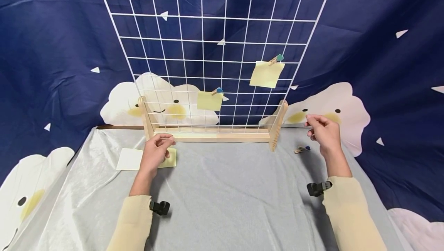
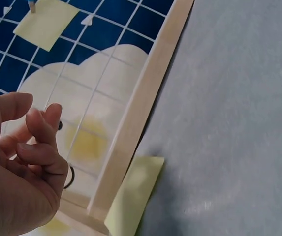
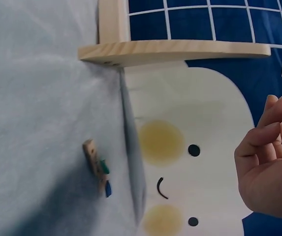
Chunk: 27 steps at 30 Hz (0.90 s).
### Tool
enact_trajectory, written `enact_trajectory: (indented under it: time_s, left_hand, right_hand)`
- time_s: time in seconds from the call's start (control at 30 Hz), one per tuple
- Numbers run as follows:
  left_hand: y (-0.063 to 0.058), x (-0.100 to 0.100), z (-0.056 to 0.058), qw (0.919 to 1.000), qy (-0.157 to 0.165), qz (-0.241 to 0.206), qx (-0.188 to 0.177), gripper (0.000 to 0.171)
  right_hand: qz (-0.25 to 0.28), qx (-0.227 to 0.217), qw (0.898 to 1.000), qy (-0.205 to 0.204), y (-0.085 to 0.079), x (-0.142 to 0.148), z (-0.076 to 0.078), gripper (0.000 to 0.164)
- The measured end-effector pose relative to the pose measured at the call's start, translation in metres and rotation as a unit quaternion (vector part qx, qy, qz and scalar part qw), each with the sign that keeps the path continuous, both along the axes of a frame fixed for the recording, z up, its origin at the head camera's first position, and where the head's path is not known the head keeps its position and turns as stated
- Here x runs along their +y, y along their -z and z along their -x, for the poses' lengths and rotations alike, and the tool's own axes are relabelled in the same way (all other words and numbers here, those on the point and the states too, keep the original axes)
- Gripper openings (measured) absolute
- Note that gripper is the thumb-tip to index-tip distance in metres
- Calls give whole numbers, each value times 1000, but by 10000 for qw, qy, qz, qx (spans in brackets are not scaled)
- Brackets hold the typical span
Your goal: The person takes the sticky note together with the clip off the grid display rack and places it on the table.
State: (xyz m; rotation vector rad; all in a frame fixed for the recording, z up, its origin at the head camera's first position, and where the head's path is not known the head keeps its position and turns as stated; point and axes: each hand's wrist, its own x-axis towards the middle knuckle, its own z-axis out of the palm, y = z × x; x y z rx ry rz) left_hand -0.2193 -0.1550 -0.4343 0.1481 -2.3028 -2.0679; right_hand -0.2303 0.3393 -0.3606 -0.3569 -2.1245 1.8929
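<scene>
My left hand (image 1: pixel 156 154), fingers loosely curled and nothing seen in them, hovers over a yellow sticky note (image 1: pixel 169 158) and a white paper sheet (image 1: pixel 129 159) on the table. To the right, my right hand (image 1: pixel 324 130) is raised with its thumb and forefinger tips close together; no object shows between them. Below it lie wooden clothespins (image 3: pixel 92 157) with small green and blue ends. Between the hands stands a white wire grid (image 1: pixel 202 27). A clothespin (image 1: pixel 276 59) with a green heart clips one yellow note (image 1: pixel 266 75) to it; a blue-hearted clothespin (image 1: pixel 217 91) clips another note (image 1: pixel 209 101).
A wooden stand (image 1: pixel 211 137) with two upright side pieces carries the grid at the table's back edge. Grey cloth (image 1: pixel 222 197) covers the table. Behind it hangs a dark blue curtain (image 1: pixel 381 69) with white clouds and triangles.
</scene>
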Motion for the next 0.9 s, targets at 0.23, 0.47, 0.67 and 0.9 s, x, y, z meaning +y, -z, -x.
enact_trajectory:
  time_s: [0.23,0.47,0.67,0.9]
  left_hand:
    - [-8,14,2,9999,164,-14,46,30]
    - [-16,27,7,9997,173,-99,130,29]
    - [-24,34,10,9996,184,-59,211,25]
    - [-33,45,15,9989,302,-129,340,34]
  right_hand:
    - [20,467,9987,-201,-12,-10,2,12]
    - [130,745,9967,-303,-27,-19,4,10]
    - [230,979,9940,-423,-37,-24,5,5]
    - [318,1160,9911,-571,-47,-28,6,3]
